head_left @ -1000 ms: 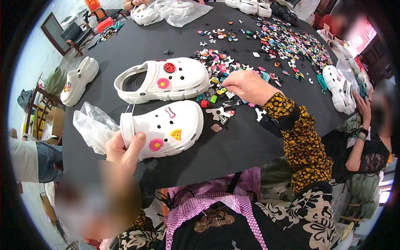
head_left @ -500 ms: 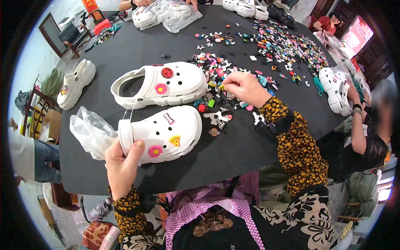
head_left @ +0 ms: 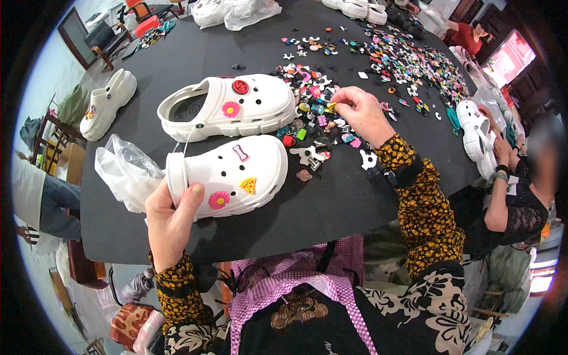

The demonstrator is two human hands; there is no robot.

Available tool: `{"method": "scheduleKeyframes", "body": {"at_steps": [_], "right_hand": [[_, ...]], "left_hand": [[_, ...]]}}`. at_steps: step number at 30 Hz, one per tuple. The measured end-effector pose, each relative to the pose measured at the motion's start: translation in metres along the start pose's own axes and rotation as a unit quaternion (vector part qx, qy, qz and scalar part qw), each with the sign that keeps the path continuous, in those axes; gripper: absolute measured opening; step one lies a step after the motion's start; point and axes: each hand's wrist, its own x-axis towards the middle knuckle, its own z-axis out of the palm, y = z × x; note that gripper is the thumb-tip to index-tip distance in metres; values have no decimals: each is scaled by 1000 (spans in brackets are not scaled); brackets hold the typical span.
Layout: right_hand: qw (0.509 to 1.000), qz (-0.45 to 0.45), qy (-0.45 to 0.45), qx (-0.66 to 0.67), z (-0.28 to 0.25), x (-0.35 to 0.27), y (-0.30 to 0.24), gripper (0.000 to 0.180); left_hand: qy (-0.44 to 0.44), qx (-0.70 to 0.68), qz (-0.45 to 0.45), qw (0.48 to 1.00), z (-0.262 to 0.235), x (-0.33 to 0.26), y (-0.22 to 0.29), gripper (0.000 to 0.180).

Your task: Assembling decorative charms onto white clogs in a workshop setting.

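Since a second ago the right hand (head_left: 362,111) has moved from the near edge of the heap of small shoe charms (head_left: 378,65) deeper in, toward one o'clock, and its fingertips are now pinched together on a small yellow charm (head_left: 332,106), so a fresh piece looks picked. The left hand (head_left: 171,218) has kept its place, thumb on top, clamped on the heel end of the near white clog (head_left: 228,174). That clog lies on the black table (head_left: 195,53) at about eight o'clock from the pinched charm, well apart, with the second white clog (head_left: 231,106) just beyond it.
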Motion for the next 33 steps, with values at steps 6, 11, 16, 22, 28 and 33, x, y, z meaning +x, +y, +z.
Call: {"method": "scheduleKeyframes", "body": {"at_steps": [6,11,16,22,28,33], "right_hand": [[993,88,-58,50,5,0,-10,13],[966,151,-109,177,10,-2,-37,13],[951,109,-186,223,10,3,-83,12],[963,-55,-171,201,32,9,-137,11],[953,-179,-152,190,61,9,-159,8],[953,-208,-152,157,68,7,-166,8]], "left_hand": [[-3,-21,-3,1000,-1,-2,2,23],[-13,-36,-3,999,-4,-4,1,23],[-25,-50,-4,998,-4,-4,1,25],[-27,-25,-12,999,-8,-5,5,23],[-33,-28,-23,999,-10,-11,8,21],[-41,-10,-5,999,-10,-15,12,22]]}}
